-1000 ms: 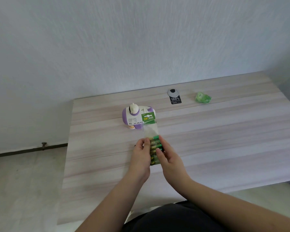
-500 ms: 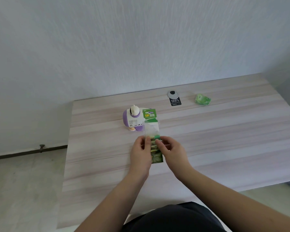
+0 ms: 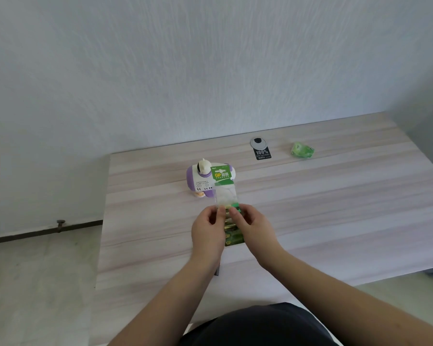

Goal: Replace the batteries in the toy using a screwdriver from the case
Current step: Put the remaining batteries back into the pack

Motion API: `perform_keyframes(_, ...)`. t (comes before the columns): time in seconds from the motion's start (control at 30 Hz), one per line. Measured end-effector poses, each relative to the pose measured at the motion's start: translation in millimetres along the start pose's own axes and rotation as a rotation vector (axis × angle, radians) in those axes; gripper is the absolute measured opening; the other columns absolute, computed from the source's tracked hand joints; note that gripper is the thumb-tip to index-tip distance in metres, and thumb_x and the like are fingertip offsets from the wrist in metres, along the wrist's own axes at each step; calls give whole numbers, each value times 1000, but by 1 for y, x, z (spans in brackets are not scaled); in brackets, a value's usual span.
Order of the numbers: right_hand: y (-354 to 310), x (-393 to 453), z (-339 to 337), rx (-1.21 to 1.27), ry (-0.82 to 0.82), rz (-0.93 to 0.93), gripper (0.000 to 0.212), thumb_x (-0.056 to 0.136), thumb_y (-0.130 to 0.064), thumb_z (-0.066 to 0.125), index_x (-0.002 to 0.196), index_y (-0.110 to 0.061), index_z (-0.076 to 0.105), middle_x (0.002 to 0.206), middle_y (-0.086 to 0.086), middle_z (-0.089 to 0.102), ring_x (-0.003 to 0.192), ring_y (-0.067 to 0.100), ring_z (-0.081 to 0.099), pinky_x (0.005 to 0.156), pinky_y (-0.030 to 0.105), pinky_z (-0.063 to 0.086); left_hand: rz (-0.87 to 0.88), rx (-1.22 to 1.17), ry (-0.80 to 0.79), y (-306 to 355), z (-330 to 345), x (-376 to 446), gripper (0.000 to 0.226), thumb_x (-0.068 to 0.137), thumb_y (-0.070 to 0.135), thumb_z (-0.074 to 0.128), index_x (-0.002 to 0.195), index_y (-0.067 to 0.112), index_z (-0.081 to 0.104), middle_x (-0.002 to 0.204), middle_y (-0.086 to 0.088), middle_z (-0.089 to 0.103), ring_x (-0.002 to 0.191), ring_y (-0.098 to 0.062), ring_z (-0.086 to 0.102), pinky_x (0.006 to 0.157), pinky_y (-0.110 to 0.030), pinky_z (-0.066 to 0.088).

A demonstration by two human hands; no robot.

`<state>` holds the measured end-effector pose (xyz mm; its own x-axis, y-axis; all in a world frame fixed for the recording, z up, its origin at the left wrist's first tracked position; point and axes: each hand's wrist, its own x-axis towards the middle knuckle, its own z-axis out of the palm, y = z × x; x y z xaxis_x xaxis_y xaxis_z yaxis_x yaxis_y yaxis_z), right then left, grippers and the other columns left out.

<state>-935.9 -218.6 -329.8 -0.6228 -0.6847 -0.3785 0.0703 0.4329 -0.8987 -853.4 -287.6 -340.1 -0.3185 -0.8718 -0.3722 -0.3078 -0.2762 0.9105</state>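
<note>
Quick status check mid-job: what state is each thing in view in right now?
Battery pack: held above the table, top blister cells empty.
Left hand: pinching the pack's left edge.
Right hand: pinching the pack's right side.
Toy: standing on the table, untouched.
Green wrapper: crumpled, lying apart.

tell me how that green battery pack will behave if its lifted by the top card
The battery pack would likely flop: its clear upper section looks thin and empty. It would probably hang bottom-heavy, since the batteries sit low between the left hand and right hand. Loosened cells might slip out.
</note>
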Motion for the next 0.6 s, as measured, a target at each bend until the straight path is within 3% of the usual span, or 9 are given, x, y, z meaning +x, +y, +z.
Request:
perform_keyframes(0.2,2,5,9,31,85,40,19,94,-39,56,95,-22,66,82,-5,71,74,8,67,62,21,51,30,15,-13,-3,-8,0,19,95,32,59,81,22,66,79,1,70,79,-20,68,78,-50,56)
perform_keyframes(0.5,8,7,16,405,-54,182,21,92,-29,63,99,-10,68,93,10,72,84,21,70,73,35,55,-92,-155,-87,-2,-25,3,14,95,28,61,92,18,71,89,-1,74,86,-21,71,78,-41,60)
perform_keyframes(0.6,7,7,18,483,-122,215,25,92,-26,63,103,-3,65,92,13,71,84,25,68,80,41,56,-100,-176,-135,-3,-34,7,16,94,27,61,97,15,71,91,-4,74,87,-22,72,79,-44,60)
